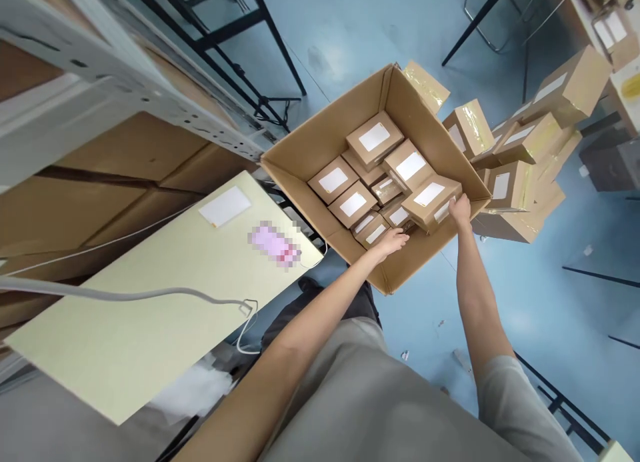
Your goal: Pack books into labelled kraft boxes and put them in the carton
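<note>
We hold one end of a small labelled cardboard box (431,202) in our right hand (460,211), fingers bent — it is inside the big carton (330,135). Our left hand (391,243) is loosely open nearby — we can't tell if it touches any other small boxes (353,205).

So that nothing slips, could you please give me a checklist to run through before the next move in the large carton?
1. Right hand at the end of the labelled box: ok, it touches it.
2. Left hand in firm contact with that same box: cannot tell; its fingertips are close to the near side.
3. Large carton open above the hands: ok.
4. White label on top of the labelled box in sight: ok.
5. Small boxes all in one level layer: not ok; some sit higher than others.
6. Support beneath the large carton: cannot tell, its underside is hidden.
</note>
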Action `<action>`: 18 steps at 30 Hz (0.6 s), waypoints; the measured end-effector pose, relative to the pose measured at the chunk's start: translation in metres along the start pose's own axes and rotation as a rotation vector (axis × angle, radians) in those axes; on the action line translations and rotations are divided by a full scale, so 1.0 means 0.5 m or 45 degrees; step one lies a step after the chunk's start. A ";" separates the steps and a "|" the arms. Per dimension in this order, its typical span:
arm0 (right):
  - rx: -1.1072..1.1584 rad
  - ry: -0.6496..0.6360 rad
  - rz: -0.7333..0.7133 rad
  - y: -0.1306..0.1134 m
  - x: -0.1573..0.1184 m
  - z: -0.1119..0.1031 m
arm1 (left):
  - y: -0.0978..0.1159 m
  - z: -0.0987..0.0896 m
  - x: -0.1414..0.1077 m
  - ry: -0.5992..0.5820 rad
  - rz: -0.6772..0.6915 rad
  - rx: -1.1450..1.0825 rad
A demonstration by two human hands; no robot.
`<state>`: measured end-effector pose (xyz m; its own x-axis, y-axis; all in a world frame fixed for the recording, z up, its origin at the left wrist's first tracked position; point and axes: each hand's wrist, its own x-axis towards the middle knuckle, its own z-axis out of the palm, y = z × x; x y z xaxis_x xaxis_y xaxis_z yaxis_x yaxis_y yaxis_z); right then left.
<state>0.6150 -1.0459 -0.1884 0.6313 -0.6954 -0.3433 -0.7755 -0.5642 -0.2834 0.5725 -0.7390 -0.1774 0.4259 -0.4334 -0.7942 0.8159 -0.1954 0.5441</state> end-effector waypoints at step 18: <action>-0.161 -0.161 -0.229 0.081 0.149 0.005 | -0.009 0.150 0.190 0.077 -0.309 -0.569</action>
<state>0.6306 -1.1194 -0.2277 0.7486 -0.5220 -0.4088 -0.6397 -0.7306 -0.2387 0.5799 -0.8453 -0.2350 0.2142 -0.3683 -0.9047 0.9760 0.1168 0.1836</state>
